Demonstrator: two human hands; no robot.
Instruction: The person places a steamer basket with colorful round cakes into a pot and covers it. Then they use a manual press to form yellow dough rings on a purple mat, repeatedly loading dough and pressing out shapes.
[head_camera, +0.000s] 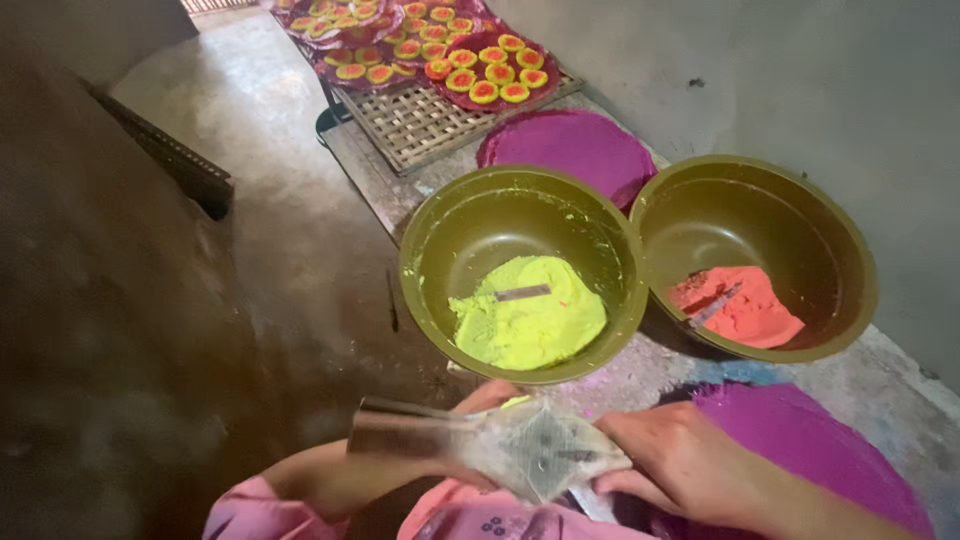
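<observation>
Plastic sheet (535, 450), thin, clear and crumpled, lies stretched between my two hands at the bottom of the view, just short of the bowls. At the far left of my grip, a flat, dark, metal-looking strip (405, 428) juts out beyond my left hand (470, 425); I cannot tell whether it is wrapped in the sheet or only held along with it. My left hand is mostly hidden under the film, fingers curled and pressed onto its left end, a smear of green paste showing at the top edge. My right hand (690, 465) pinches the sheet's right corner between thumb and fingertips, closed tight on it.

I judge the film very light, limp and slippery where paste has wetted it, and easy to tear; it wants holding at opposite edges, kept taut, as both hands do now.

Just beyond the grip sits an olive-green bowl (520, 270) with lime-green paste (530, 320) and a small flat blade lying in it. To the right of that, touching it, a second olive bowl (755, 255) holds orange-red paste (740, 308). Under my right wrist lies a magenta round sheet (810, 440); another magenta disc (570, 150) lies behind the bowls. Well beyond, a woven tray (420, 125) carries filled pieces (480, 70) in green, orange and red.
</observation>
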